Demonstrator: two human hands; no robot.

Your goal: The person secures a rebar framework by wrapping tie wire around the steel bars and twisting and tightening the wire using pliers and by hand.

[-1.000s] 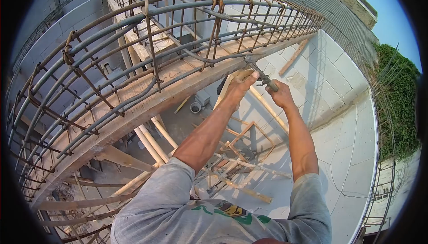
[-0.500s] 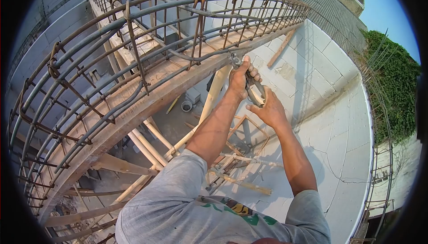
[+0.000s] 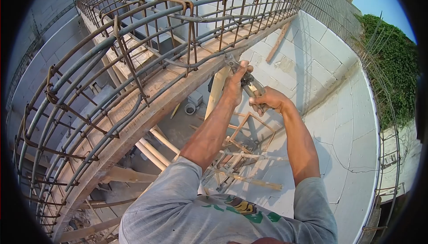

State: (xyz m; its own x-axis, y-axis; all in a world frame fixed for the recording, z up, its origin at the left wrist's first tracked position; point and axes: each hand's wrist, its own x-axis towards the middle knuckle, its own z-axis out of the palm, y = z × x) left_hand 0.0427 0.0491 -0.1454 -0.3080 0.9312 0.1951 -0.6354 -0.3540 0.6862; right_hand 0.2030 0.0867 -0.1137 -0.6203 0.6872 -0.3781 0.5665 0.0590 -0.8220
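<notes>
A dark, worn pair of pliers [image 3: 248,81] slants across in front of me at the lower edge of the formwork beam. Its metal head points up-left, close to the board's side. Wrapped around the tool behind the head is my left hand [image 3: 235,83], thumb uppermost. My right hand [image 3: 269,100] is closed around the lower handle ends, with its fingers curled under. Whether a wire sits in the jaws is too small to tell. Just above, the curved rebar cage [image 3: 147,43] rests over the wooden formwork board [image 3: 165,81], its bars joined by stirrups.
Bamboo poles [image 3: 154,155] prop the formwork from below. On the floor far beneath stand a bucket [image 3: 190,108] and a wooden frame [image 3: 252,130]. A pale block wall [image 3: 339,146] rises at the right, with a leafy climbing plant [image 3: 388,70] beyond it.
My right hand has turned and closed further around the handle ends, its fingers now curled under. The left hand keeps its grip near the head. The view has shifted slightly.
</notes>
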